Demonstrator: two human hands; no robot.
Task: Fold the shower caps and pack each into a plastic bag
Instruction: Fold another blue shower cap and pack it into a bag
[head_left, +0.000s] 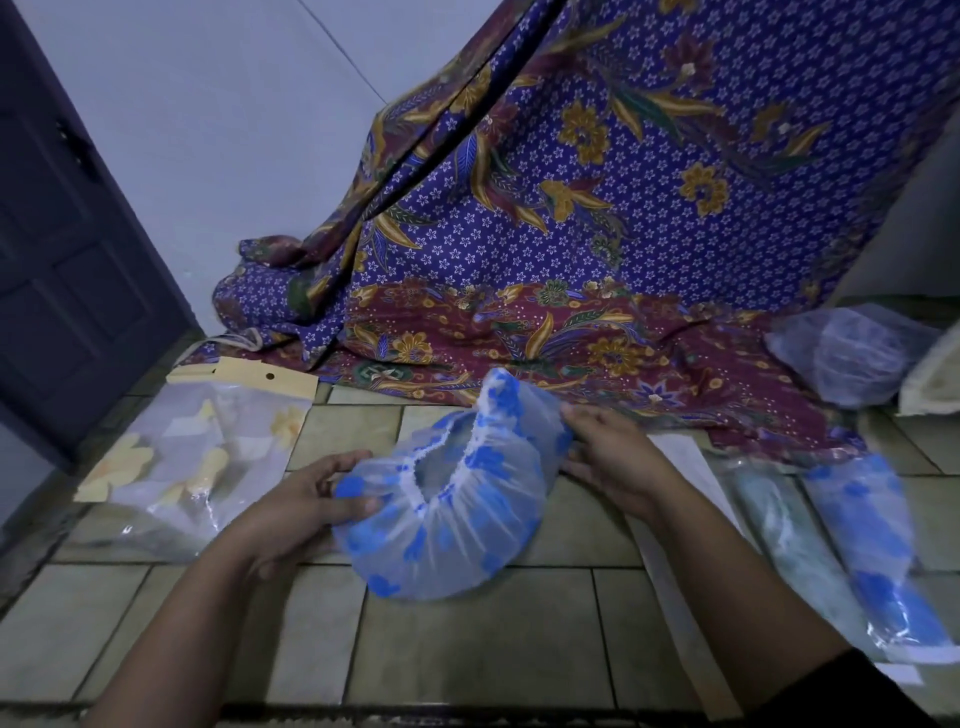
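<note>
A clear shower cap with blue flowers (457, 499) hangs just above the tiled floor, its elastic rim gathered and facing up. My left hand (306, 499) pinches its left edge, thumb on top. My right hand (613, 457) grips its right side. A clear plastic bag with a yellow header and a yellow-flowered cap inside (208, 447) lies on the floor to the left. Two packed bags lie on the right: one with a blue-flowered cap (878, 551), one with a pale green cap (795, 535). A flat clear bag (675, 561) lies under my right forearm.
A purple and maroon batik cloth (597, 218) drapes from the wall down onto the floor behind the cap. A bundle of loose caps in clear plastic (852, 358) sits at the far right. A dark door (67, 244) stands at the left.
</note>
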